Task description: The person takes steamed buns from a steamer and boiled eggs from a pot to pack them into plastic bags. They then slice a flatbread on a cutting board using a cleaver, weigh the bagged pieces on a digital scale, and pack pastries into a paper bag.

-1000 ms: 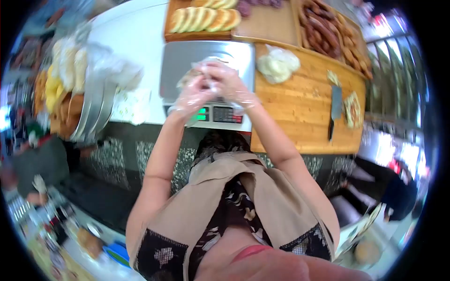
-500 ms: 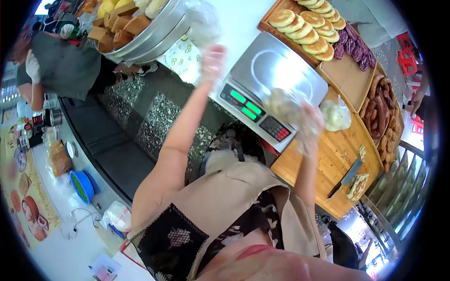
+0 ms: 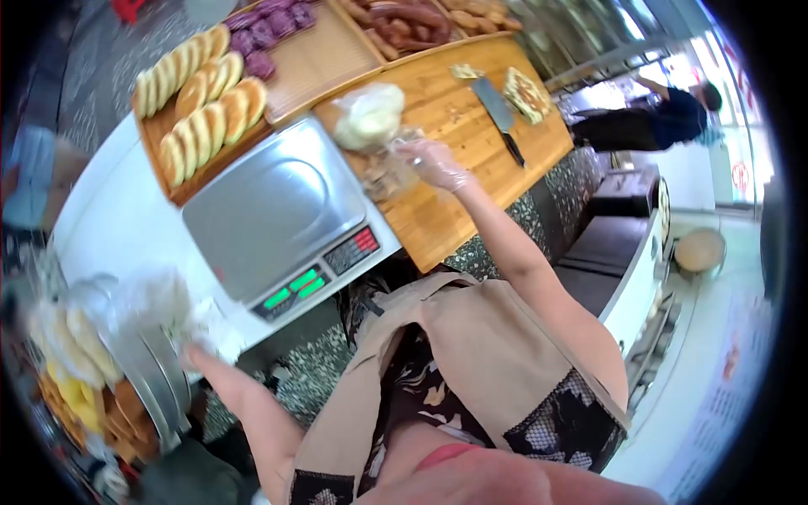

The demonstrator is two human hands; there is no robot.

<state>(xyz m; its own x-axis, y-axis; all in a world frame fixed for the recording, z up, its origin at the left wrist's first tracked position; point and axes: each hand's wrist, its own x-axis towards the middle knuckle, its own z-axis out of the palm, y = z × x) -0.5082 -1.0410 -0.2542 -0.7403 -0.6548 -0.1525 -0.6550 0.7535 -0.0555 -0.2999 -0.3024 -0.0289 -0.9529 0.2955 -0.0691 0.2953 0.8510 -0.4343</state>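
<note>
My right hand (image 3: 433, 164), in a clear plastic glove, is closed on a clear plastic bag (image 3: 385, 175) with something beige-brown inside. It hangs over the wooden board, beside a white plastic bag of pale dough or buns (image 3: 370, 116). To the left, my left hand (image 3: 195, 352) is blurred and partly hidden among thin plastic bags (image 3: 156, 307) next to a metal steamer (image 3: 160, 379); its fingers do not show clearly. Between my hands stands a digital scale (image 3: 278, 202) with green displays and a bare metal plate.
Trays behind the scale hold round flatbreads (image 3: 202, 93), purple rolls (image 3: 269, 34) and brown sausage-like pieces (image 3: 408, 21). A cleaver (image 3: 497, 114) and a piece of flatbread (image 3: 526, 94) lie on the wooden board (image 3: 446, 215). Another person (image 3: 665, 118) stands at the far right.
The view has swung to the right. My right hand has carried the bag from above the scale over to the wooden board. My left hand is now by the bags at the steamer.
</note>
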